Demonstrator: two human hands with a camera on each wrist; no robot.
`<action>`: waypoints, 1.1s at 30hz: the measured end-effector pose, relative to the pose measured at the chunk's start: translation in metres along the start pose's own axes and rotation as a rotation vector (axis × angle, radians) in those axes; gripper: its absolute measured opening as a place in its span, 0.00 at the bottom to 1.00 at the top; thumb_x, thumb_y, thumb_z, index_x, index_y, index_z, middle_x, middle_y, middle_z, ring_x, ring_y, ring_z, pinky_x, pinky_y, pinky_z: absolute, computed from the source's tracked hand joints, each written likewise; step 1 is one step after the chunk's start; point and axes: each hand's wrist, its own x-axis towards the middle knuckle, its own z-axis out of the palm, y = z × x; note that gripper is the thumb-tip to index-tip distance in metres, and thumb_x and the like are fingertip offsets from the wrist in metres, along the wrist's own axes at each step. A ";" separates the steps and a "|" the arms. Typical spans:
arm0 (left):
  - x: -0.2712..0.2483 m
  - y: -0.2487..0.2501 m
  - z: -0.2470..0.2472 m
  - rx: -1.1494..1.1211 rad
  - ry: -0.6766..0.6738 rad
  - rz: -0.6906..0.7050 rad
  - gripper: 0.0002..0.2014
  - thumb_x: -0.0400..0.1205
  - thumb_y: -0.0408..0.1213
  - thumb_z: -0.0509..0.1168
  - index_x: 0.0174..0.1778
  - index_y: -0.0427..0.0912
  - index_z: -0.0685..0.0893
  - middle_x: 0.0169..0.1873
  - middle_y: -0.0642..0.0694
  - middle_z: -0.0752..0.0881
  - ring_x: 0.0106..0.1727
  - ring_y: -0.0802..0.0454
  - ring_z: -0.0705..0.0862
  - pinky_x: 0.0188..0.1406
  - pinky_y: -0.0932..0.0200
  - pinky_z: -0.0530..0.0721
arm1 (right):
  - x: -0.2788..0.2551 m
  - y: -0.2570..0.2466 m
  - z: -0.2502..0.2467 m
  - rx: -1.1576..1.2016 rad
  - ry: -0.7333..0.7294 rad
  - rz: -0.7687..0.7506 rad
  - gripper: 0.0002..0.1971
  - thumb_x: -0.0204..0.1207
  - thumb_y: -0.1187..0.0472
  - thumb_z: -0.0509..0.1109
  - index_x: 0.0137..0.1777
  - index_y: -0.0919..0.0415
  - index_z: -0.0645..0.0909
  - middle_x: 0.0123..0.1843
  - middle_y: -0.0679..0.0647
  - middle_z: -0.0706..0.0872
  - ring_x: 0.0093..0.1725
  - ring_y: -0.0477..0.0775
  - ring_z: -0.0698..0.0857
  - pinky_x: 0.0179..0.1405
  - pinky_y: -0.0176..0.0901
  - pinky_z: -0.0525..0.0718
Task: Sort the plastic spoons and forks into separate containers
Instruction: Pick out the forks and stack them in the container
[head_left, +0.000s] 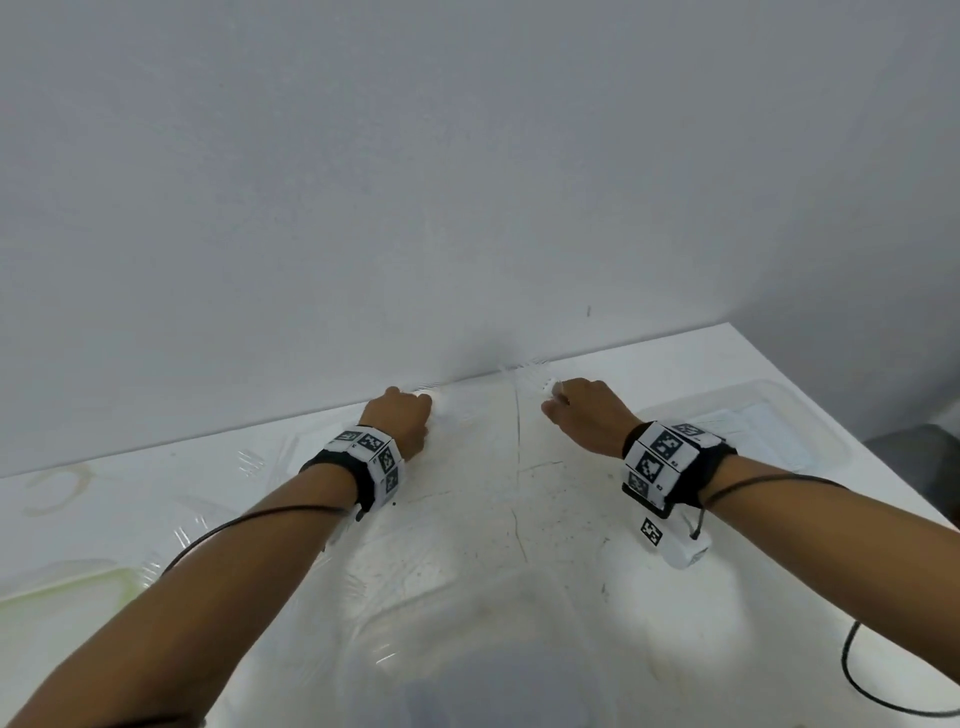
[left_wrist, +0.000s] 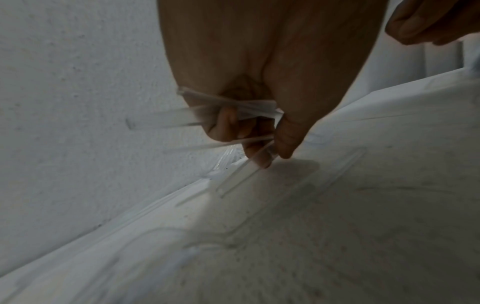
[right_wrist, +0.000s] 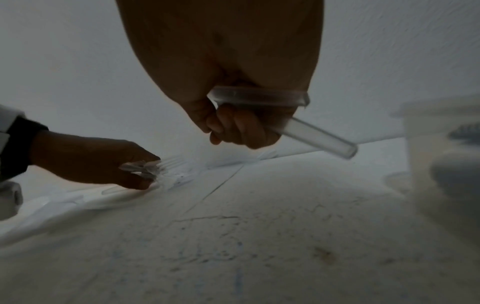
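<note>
Both hands reach to the table's far edge by the wall. My left hand (head_left: 422, 415) grips a bundle of several clear plastic cutlery handles (left_wrist: 197, 118), and its fingertips (left_wrist: 265, 160) pinch one more piece against the table. Clear forks (right_wrist: 174, 162) lie by the wall just beyond it. My right hand (head_left: 553, 397) is curled round clear cutlery handles (right_wrist: 320, 136) that stick out to the right; their heads are hidden, so I cannot tell spoon from fork. More clear cutlery (head_left: 524, 370) lies along the wall between the hands.
A clear plastic container (head_left: 779, 410) stands at the right behind my right wrist. Another with a greenish tint (head_left: 67, 587) is at the near left, and a clear one (head_left: 467, 644) is close in front. A black cable (head_left: 852, 670) loops at the near right.
</note>
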 end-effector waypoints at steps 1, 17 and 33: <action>-0.006 -0.001 0.000 -0.020 -0.002 -0.020 0.12 0.81 0.37 0.56 0.59 0.39 0.76 0.54 0.38 0.81 0.60 0.40 0.78 0.48 0.51 0.77 | -0.001 -0.003 0.002 0.055 -0.034 0.005 0.15 0.80 0.58 0.62 0.31 0.61 0.68 0.30 0.56 0.75 0.34 0.57 0.74 0.32 0.47 0.71; -0.111 0.019 -0.066 -1.448 -0.093 -0.171 0.09 0.83 0.24 0.52 0.40 0.40 0.72 0.26 0.45 0.71 0.20 0.54 0.69 0.25 0.63 0.71 | -0.047 -0.110 0.013 1.108 -0.394 0.125 0.09 0.84 0.68 0.55 0.41 0.61 0.70 0.36 0.61 0.77 0.32 0.56 0.77 0.33 0.45 0.72; -0.174 0.078 -0.080 -1.119 -0.093 0.121 0.13 0.82 0.19 0.51 0.58 0.33 0.74 0.43 0.39 0.80 0.38 0.50 0.76 0.36 0.60 0.78 | -0.068 -0.128 0.048 1.077 -0.106 0.207 0.11 0.79 0.57 0.68 0.47 0.67 0.77 0.35 0.57 0.79 0.37 0.57 0.81 0.34 0.44 0.77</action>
